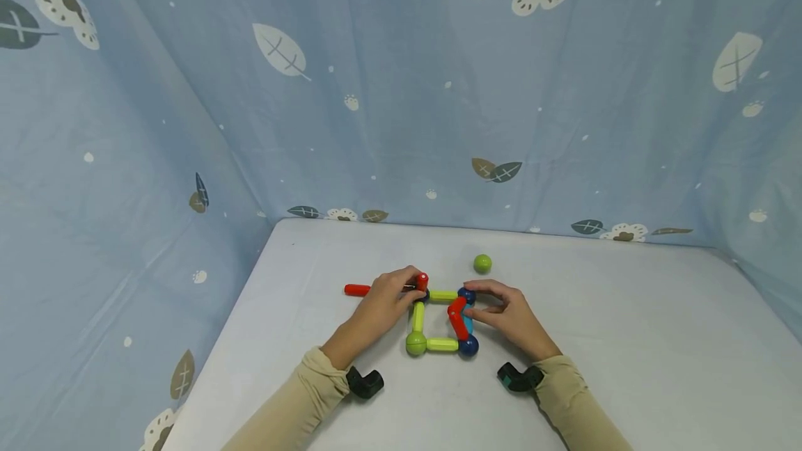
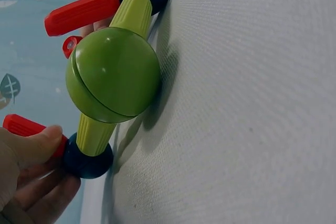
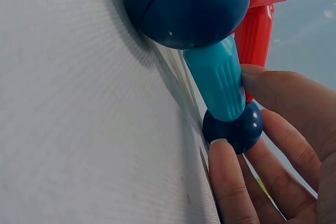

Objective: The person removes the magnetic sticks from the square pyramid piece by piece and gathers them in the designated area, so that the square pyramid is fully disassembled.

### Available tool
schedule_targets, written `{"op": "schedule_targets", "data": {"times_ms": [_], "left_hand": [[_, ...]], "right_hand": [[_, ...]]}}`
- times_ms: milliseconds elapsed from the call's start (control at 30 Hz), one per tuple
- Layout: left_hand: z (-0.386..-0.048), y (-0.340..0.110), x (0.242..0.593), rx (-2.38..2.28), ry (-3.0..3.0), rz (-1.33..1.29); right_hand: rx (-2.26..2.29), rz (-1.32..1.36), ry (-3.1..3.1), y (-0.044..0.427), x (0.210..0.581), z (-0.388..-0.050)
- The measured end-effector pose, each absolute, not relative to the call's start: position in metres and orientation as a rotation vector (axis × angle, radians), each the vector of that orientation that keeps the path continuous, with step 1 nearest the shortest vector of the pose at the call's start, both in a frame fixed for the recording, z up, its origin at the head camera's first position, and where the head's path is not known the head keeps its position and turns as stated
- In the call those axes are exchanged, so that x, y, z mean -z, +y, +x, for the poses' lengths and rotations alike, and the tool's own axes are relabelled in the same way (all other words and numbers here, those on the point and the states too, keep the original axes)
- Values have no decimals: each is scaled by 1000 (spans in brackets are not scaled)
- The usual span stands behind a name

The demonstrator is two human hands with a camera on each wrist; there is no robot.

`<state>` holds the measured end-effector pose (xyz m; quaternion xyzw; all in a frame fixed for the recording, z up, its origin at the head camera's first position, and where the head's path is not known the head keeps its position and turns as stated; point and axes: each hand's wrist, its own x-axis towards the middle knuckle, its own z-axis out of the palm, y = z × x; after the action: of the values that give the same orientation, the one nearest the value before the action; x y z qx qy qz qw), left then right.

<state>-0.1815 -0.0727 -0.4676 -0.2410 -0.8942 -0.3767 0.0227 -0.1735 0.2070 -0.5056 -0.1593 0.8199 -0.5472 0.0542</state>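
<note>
A square of magnetic rods and balls lies on the table, with yellow-green rods (image 1: pixel 442 344), a light-blue rod (image 3: pixel 218 80), a green ball (image 1: pixel 416 343) at the near left and navy balls at the other corners. My left hand (image 1: pixel 383 301) pinches an upright red rod (image 1: pixel 422 280) at the far-left navy ball (image 2: pixel 88 157), thumb on the rod and fingers beside the ball. My right hand (image 1: pixel 512 313) holds the far-right navy ball (image 3: pixel 234 128), its thumb beside the light-blue rod. Two red rods (image 1: pixel 459 326) rise from the right-hand balls and lean together.
Behind the square sits a loose green ball (image 1: pixel 482 264). A red rod (image 1: pixel 356 290) lies left of the square, partly behind my left hand. The white table (image 1: pixel 626 326) meets a blue patterned curtain (image 1: pixel 401 124) at the back and left.
</note>
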Motion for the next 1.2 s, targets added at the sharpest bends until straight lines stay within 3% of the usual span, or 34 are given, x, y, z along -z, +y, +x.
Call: {"op": "schedule_targets", "data": {"times_ms": [800,1200], "left_hand": [[-186,-77,457,1202,-2651,-686],[-181,-143,438,1192,-2672,-576]], "right_hand": [[1682,-490,2475,210,505,-173],[1679,-489,2478,208,507,-173]]}}
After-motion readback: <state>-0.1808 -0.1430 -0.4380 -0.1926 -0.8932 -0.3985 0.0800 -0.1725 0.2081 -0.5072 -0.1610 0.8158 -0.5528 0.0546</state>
